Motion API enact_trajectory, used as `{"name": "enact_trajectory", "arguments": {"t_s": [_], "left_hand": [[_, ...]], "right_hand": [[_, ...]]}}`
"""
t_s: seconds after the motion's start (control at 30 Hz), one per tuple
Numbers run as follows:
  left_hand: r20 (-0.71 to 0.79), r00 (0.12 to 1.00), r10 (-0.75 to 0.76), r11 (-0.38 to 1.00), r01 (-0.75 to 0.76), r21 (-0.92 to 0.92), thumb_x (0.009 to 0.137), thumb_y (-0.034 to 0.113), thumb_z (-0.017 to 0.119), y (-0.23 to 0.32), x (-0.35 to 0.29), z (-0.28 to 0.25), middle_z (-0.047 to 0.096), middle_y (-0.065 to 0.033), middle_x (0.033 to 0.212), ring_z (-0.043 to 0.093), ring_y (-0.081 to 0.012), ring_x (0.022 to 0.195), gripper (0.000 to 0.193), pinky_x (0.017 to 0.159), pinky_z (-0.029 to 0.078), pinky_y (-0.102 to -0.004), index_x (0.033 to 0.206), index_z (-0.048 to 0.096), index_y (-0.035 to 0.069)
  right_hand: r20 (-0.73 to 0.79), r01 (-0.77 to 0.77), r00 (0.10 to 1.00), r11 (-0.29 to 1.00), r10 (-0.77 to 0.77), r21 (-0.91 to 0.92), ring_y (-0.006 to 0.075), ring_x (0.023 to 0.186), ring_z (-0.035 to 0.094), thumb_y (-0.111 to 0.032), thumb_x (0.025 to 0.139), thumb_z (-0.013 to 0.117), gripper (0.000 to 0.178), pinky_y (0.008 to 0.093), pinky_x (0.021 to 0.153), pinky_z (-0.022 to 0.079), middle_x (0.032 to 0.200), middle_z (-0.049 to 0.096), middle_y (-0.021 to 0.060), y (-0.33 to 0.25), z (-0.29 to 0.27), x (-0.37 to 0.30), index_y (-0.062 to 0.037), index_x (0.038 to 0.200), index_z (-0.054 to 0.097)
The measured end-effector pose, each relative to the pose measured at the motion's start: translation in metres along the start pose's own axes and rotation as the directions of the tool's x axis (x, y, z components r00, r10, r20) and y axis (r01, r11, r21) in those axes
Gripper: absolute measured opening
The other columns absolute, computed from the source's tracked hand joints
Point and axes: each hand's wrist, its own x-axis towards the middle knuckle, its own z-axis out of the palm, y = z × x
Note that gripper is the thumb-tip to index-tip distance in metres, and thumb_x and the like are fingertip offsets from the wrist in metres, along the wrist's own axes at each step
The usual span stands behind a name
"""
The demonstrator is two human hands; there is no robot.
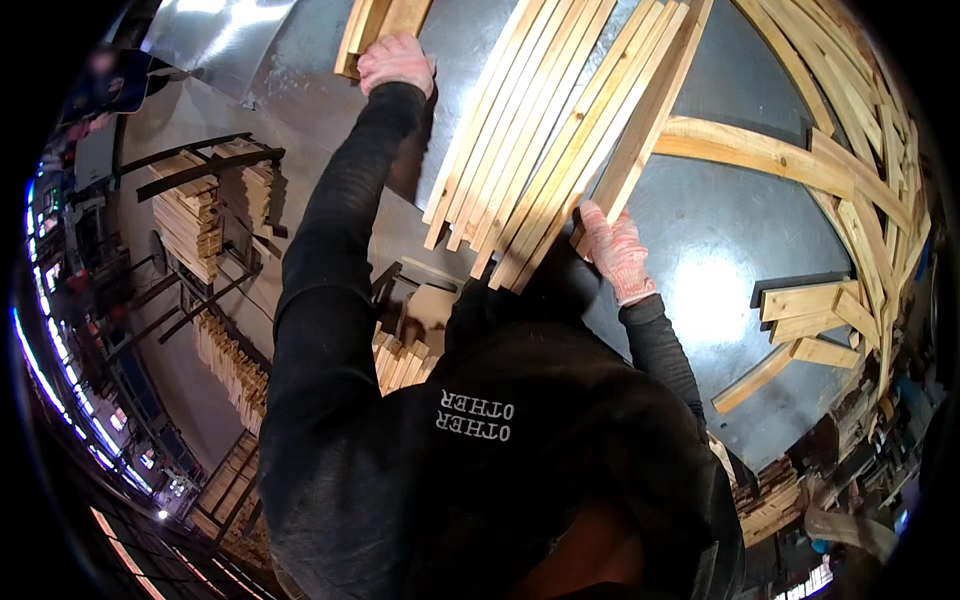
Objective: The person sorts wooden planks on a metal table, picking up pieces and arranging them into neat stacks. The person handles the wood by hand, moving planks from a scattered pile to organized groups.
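Note:
My left hand (pixel 398 66), in a pink-and-white work glove, is closed over the near end of a small group of wooden boards (pixel 384 20) at the top edge. My right hand (pixel 617 256), gloved alike, grips the near end of a wooden board (pixel 652 115) standing on its narrow edge. Its fingertips are partly hidden. Just left of that board, a row of long wooden slats (pixel 520 110) lies side by side, their near ends uneven. Both arms reach forward in black sleeves.
The grey metal table (pixel 730 235) bears a long plank (pixel 750 150) on the right. Beyond it is a curved heap of boards (pixel 880 190), with short offcuts (pixel 805 310) nearby. Stacks of wood (pixel 188 225) on dark racks stand on the floor at left.

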Motion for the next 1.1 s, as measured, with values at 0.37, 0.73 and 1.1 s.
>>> {"name": "enact_trajectory", "arguments": {"t_s": [0.37,0.73,1.1], "left_hand": [[0.069,0.990,-0.125,0.951,0.139,-0.277,0.091,0.020,0.050,-0.015,0.046,-0.013,0.070,-0.0247,0.098,0.069,-0.0396,0.095,0.028,0.081,0.055,-0.0492,0.109,0.064,0.003],[0.140,0.989,0.056,0.236,0.123,-0.964,0.088,0.008,0.051,-0.055,-0.076,-0.088,0.069,-0.0154,0.103,0.066,-0.0209,0.093,0.038,0.084,0.053,-0.0344,0.126,0.057,0.002],[0.333,0.727,0.601,0.263,0.213,-0.941,0.076,0.052,0.075,0.207,-0.242,-0.144,0.036,-0.0338,0.144,0.040,-0.0424,0.135,0.113,0.111,0.037,-0.0421,0.150,0.015,-0.009]], "right_hand": [[-0.013,-0.040,0.999,0.763,0.041,-0.645,0.0269,0.092,0.068,-0.057,0.084,0.068,0.066,0.0376,0.081,0.052,0.096,0.070,0.0160,-0.030,0.015,0.006,-0.0008,0.119,0.062],[-0.054,0.098,0.993,0.991,-0.103,-0.088,0.0135,0.094,0.061,-0.010,0.083,0.071,0.042,0.0283,0.082,0.050,0.106,0.067,0.0103,-0.003,-0.039,-0.006,0.0020,0.119,0.054],[-0.253,0.221,0.952,0.958,-0.172,0.181,0.0206,0.106,0.060,-0.007,0.083,0.070,0.062,0.0320,0.091,0.051,0.121,0.060,0.0143,-0.024,-0.076,-0.026,0.0032,0.138,0.042]]}}
